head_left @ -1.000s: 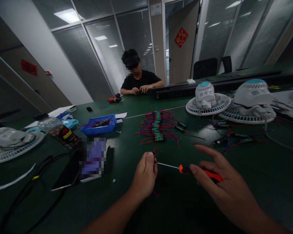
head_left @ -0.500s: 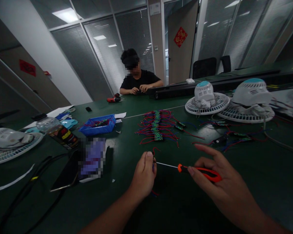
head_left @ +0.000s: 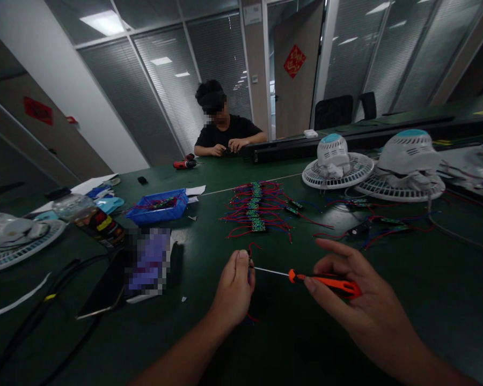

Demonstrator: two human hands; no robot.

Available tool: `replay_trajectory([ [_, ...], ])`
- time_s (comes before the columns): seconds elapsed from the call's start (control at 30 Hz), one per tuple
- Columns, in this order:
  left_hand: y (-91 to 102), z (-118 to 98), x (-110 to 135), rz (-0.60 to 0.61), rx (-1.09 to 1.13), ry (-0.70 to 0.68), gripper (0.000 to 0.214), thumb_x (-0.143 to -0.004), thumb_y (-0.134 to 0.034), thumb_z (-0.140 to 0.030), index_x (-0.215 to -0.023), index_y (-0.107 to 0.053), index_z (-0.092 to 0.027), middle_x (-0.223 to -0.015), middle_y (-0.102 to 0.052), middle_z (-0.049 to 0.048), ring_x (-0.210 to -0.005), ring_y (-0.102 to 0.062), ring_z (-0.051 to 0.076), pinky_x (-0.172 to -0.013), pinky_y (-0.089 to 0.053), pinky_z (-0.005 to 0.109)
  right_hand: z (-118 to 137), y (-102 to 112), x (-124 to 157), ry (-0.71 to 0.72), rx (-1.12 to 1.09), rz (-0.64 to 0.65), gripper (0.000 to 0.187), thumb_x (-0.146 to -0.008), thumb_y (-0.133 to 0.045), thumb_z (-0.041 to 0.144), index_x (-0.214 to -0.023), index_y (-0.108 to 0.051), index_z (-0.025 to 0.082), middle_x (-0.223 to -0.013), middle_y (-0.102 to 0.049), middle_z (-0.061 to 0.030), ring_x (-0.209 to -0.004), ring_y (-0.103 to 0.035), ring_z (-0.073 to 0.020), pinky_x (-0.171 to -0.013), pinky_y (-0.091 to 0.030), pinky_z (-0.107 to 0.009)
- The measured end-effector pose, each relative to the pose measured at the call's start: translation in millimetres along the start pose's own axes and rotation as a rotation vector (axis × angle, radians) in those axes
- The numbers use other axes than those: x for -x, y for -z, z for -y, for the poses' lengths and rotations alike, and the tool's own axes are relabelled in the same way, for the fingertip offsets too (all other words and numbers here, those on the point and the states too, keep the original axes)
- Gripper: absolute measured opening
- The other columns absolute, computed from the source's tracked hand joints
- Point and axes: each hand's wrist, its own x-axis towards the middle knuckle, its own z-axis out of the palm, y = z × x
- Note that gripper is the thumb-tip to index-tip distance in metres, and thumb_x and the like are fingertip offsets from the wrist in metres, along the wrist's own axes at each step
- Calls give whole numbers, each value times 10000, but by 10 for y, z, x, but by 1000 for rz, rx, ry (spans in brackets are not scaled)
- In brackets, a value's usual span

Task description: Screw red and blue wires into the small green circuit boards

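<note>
My left hand [head_left: 235, 287] is closed around a small part with red and blue wires [head_left: 253, 247] sticking out above and below the fist. My right hand [head_left: 358, 303] pinches the orange handle of a thin screwdriver [head_left: 326, 281], forefinger stretched out above it. The metal shaft points left and its tip meets the part at my left thumb. Just beyond lies a row of small green circuit boards with red and blue wires [head_left: 256, 210] on the dark green table [head_left: 209, 236].
Two white fan halves [head_left: 336, 161] [head_left: 406, 166] lie at the right, with more wired boards [head_left: 370, 228] in front. A blue tray [head_left: 159, 206], a bottle [head_left: 90, 217], a phone [head_left: 104, 287] and another fan grille [head_left: 12, 236] are at the left. A person sits at the far end with a red drill [head_left: 183, 163].
The view has drifted slightly; both hands sit a little lower and left in the picture. The right fingers have shifted a little on the screwdriver handle.
</note>
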Motion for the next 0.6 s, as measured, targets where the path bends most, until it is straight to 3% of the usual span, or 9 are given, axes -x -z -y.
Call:
replay_trajectory([
  [0.1, 4, -2, 5, 8, -14, 9, 449, -657, -676, -620, -724, -587, -185, -681, -531, -30, -579, -480, 79, -533, -413, 179, -2, 18, 1, -17, -30, 55, 438, -852, -530, 467, -1195, -480, 200, -763, -668, -32, -667, -654, -180, -577, -519, -286],
  [0.23, 1, -16, 5, 10, -18, -6, 458, -670, -659, -630, -727, -583, -182, -674, -518, -35, -567, -467, 71, -513, -400, 169, 5, 39, -13, -174, -32, 152, 506, -928, -328, 537, -1251, -488, 182, -556, -605, 19, -485, -593, -158, -442, -463, -262],
  [0.3, -7, -27, 5, 0, -5, 0, 462, -660, -670, -628, -733, -585, -180, -691, -525, -32, -585, -481, 72, -524, -410, 167, 19, 40, -23, -199, -1, 164, 512, -926, -331, 541, -1236, -515, 177, -482, -556, 42, -436, -564, -153, -410, -429, -254],
  [0.4, -19, -40, 9, -11, 15, 20, 476, -624, -698, -625, -733, -588, -176, -705, -533, -29, -604, -492, 74, -538, -420, 167, 44, 37, -26, -128, 13, 149, 480, -911, -391, 519, -1212, -524, 170, -476, -541, 51, -418, -542, -145, -401, -410, -251],
  [0.6, -23, -38, 18, -31, 2, 25, 486, -614, -696, -633, -735, -594, -173, -717, -547, -23, -633, -509, 82, -568, -437, 176, 18, 21, -13, -48, 29, 96, 458, -890, -467, 465, -1239, -455, 169, -592, -622, 18, -456, -556, -148, -426, -422, -263],
])
